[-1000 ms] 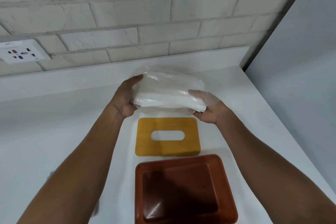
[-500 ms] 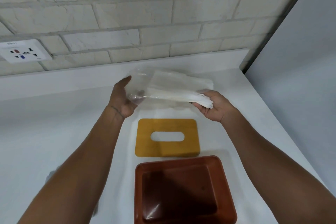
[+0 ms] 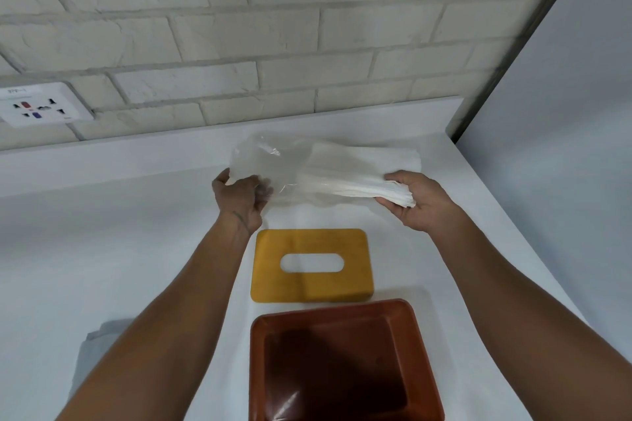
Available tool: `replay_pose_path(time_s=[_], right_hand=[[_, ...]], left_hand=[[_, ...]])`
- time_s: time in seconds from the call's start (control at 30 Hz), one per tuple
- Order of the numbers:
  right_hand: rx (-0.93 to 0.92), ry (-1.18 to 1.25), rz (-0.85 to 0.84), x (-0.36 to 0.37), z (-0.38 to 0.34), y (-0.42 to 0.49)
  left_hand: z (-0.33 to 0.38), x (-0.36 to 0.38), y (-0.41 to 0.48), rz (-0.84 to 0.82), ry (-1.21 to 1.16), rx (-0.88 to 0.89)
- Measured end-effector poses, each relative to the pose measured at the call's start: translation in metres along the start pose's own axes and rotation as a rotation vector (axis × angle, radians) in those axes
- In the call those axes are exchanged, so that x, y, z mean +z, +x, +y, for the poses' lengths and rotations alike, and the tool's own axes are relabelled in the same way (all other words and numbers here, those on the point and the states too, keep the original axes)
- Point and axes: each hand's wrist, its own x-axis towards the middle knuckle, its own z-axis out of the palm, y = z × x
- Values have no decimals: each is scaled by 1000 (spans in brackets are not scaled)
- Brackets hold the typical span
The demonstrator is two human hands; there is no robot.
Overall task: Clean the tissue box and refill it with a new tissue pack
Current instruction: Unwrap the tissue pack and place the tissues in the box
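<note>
While a tissue pack (image 3: pixel 318 174) is held beyond the yellow lid (image 3: pixel 307 287), the brown box base (image 3: pixel 342 362) lies uncovered just nearer than it.
Left of the lid lies a grey cloth (image 3: pixel 90 352); beyond the lid, the left hand (image 3: pixel 239 198) pinches the clear wrapper (image 3: pixel 266 161), and the right hand (image 3: pixel 422 207), fingers curled, clamps the white tissues (image 3: pixel 369 181) jutting from it.

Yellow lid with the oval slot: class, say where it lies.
In the head view the yellow lid lies on the white counter between the open brown box and the tissues held beyond it.
</note>
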Motion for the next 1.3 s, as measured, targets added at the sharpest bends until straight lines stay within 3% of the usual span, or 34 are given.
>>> replay_pose_path(time_s=[0.07,0.13,0.23,0.3,0.37,0.43,0.47,0.57,0.73,0.87,0.93,1.0,1.13,1.2,1.3], right_hand=[[8,4,12,-12,-6,0],[6,-5,31,-24,-12,-2],[-15,-23,64,-37,-17,-3],[-24,-50,78,-41,-18,-4],[-39,-105,85,-41,-20,-7],[-71,-148,98,-43,-25,-11],[-91,-156,112,-44,-30,-14],[-189,-100,173,-50,-49,-28],[-306,57,89,-40,-60,-59],[-265,46,-28,-3,-52,-79],[-250,53,-87,15,-49,-88],[-249,82,-153,31,-47,-98],[-229,176,-323,62,-48,-124],[-222,141,-385,77,-47,-139],[-224,43,-451,95,-38,-155]], left_hand=[[-4,2,-3,40,-10,41],[-10,3,-7,58,193,128],[-21,4,-12,143,1001,406],[-24,6,-17,184,1458,732],[-22,9,-17,-12,1726,952],[-24,9,-10,-320,1992,912],[-27,5,-9,-394,2111,840],[-37,-5,-5,-359,2243,789],[-45,-2,2,-566,2116,691],[-37,8,-6,-592,2066,675],[-25,10,-16,-541,1871,777],[-9,12,-30,-481,1487,767],[21,10,-62,-518,581,149],[26,6,-74,-590,386,-139],[17,-1,-87,-692,251,-337]])
